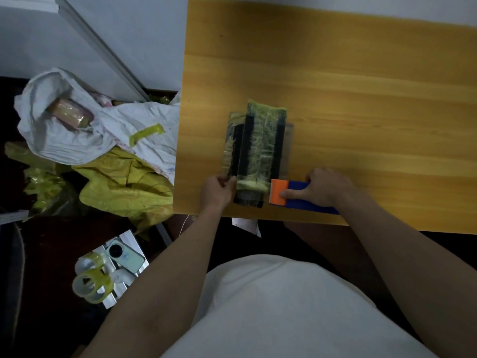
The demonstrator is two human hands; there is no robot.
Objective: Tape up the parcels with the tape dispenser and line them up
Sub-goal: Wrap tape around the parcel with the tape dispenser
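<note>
Parcel point(254, 151) lay near the table point(361, 99) front edge, long and dark, tape-striped. Left hand point(218, 192) gripped its near corner, likely to steady it; right hand point(322, 189) held the dispenser point(296, 196) just beside that end, thumb on its orange blade, ready to cut.

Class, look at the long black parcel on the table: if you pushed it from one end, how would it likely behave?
The black parcel looks long and flat-sided, so it would probably slide rather than roll. Its glossy tape wrap may feel slippery on the smooth wooden table. The left hand steadying its near end suggests it shifts easily.
</note>
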